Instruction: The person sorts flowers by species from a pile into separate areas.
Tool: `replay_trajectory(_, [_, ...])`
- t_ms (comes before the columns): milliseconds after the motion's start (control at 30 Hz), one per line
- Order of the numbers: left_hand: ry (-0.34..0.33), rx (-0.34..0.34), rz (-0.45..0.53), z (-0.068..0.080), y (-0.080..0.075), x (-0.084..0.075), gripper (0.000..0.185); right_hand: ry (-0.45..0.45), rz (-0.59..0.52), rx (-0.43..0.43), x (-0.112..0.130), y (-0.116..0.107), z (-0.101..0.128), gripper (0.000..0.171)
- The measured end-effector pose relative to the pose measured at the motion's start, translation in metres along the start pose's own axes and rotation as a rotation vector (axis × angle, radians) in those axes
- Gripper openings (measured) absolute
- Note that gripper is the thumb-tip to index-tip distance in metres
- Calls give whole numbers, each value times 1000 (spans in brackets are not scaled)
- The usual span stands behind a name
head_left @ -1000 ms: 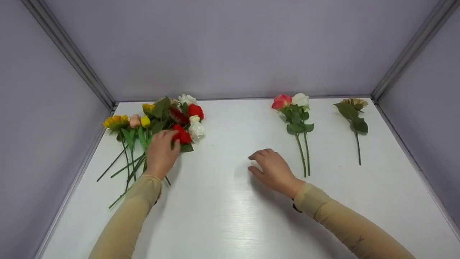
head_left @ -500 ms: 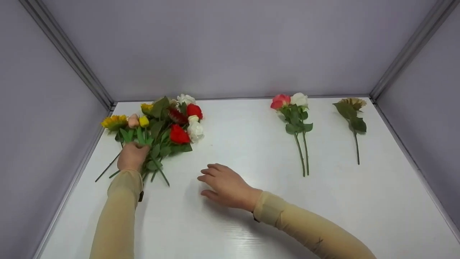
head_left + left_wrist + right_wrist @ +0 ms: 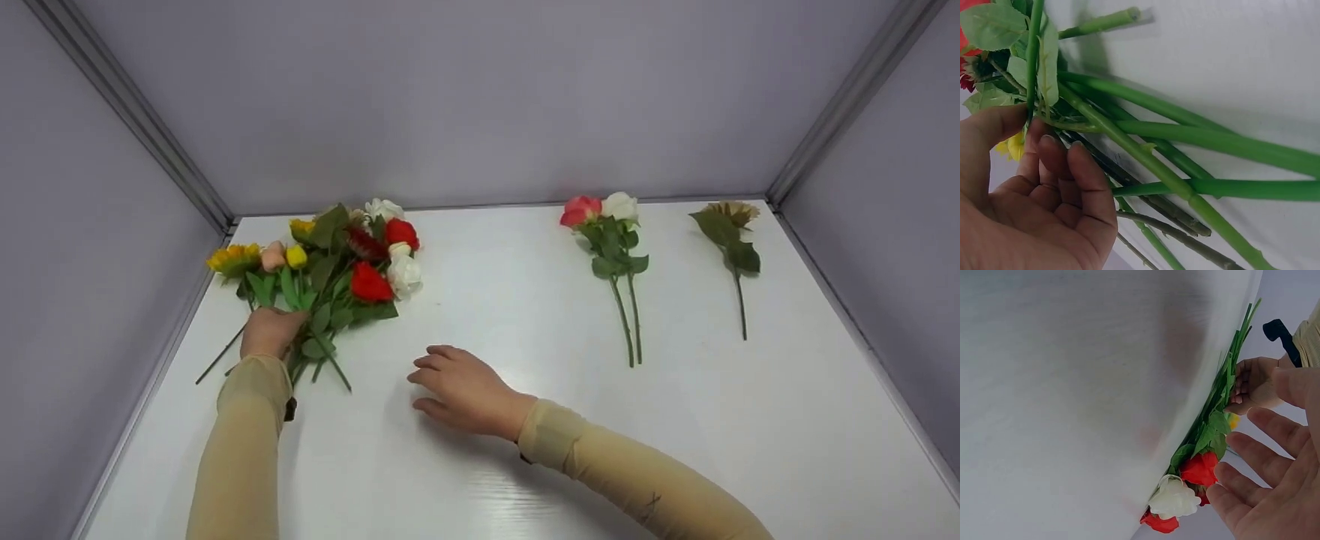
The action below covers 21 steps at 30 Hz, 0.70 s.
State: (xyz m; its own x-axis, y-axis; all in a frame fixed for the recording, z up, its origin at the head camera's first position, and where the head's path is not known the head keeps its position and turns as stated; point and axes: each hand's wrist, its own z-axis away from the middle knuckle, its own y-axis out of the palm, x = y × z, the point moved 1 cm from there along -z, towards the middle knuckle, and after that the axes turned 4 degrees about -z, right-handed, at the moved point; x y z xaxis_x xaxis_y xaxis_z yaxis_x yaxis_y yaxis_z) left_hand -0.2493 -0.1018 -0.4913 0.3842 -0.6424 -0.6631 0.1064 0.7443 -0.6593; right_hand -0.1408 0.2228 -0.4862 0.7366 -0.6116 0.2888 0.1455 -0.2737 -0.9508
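Observation:
At the left of the table lies a pile of flowers: a sunflower (image 3: 234,259), a pink tulip (image 3: 273,257), a yellow tulip (image 3: 297,256), red flowers (image 3: 371,283) and white ones (image 3: 406,275). My left hand (image 3: 271,330) is over the stems just below the tulips. In the left wrist view, its thumb and forefinger pinch a thin green stem (image 3: 1033,56); which bloom it belongs to is hidden. Other green stems (image 3: 1185,140) cross beside the fingers. My right hand (image 3: 466,391) hovers over the table right of the pile, fingers spread and holding nothing.
A pink-red rose (image 3: 582,212) and a white rose (image 3: 620,206) lie together right of centre. Farther right is a single beige flower (image 3: 735,214) with dark leaves. Grey walls (image 3: 480,105) border the white table (image 3: 510,315) at the back and sides.
My left hand has moved from the red flower leftward to the stems below the tulips. The right hand has come left and nearer the front. In the last half second both barely moved.

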Motion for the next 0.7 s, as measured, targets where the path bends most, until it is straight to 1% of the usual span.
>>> replay_trajectory(200, [-34,-98,78,0,-2,-1,33,29,-12,7,-10,-2,6,33])
replay_trajectory(267, [-38,-120,96,2,-5,-5,37,41,-18,-5,-15,-4,9,32])
replay_trajectory(367, [-15,-133,167,5,-6,-15,47,66,-42,-22,-23,-8,13,32])
replay_trajectory(433, [14,-122,227,7,-6,-23,48,85,-64,-28,-29,-11,16,32])
replay_trajectory(500, [48,-95,299,9,-4,-34,47,109,-80,-33,-35,-14,19,32])
replay_trajectory(567, [85,-66,343,14,0,-47,46,135,-97,-46,-41,-18,21,31])
replay_trajectory(633, [114,-28,369,20,8,-61,45,167,-116,-64,-49,-22,25,30])
replay_trajectory(700, [142,6,375,27,21,-77,44,206,-147,-100,-56,-27,31,28])
